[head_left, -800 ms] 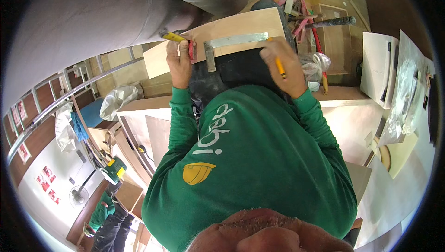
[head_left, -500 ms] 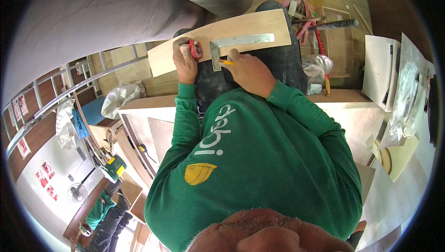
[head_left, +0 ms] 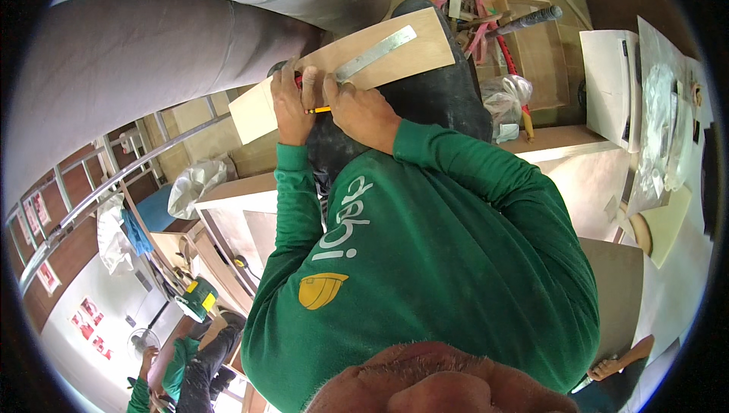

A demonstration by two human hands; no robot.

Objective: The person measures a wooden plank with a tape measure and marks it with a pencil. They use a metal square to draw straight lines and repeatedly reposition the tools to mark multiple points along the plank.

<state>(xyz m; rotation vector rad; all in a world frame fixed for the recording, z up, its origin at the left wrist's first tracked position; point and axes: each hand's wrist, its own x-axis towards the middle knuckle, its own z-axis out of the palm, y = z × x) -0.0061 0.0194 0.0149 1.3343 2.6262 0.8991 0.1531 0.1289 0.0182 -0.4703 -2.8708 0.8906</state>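
A pale wooden board (head_left: 414,56) lies across my dark-trousered knees. On it rests a metal square (head_left: 380,50), its blade slanting up to the right; the stock end is hidden by my hands. My left hand (head_left: 291,113) is closed at the board's near edge around a red tape measure (head_left: 298,80), of which only a sliver shows between the fingers. Close beside it, my right hand (head_left: 363,115) is closed on a yellow pencil (head_left: 322,110), whose tip points left toward the left hand. The right fingertips are at the square's lower end.
Large grey rolled forms (head_left: 175,41) stand beyond my knees. A metal ladder (head_left: 137,161) and a plastic bag (head_left: 199,187) are at left. Tools with a dark handle (head_left: 531,20) lie far right, near a clear bag (head_left: 507,101). A co-worker (head_left: 186,367) is lower left; another person's hand (head_left: 605,369) shows lower right.
My right hand has moved left with the pencil, close to the left hand. The square has shifted left and tilted more steeply. The board has tilted too, and the tape measure is now mostly covered.
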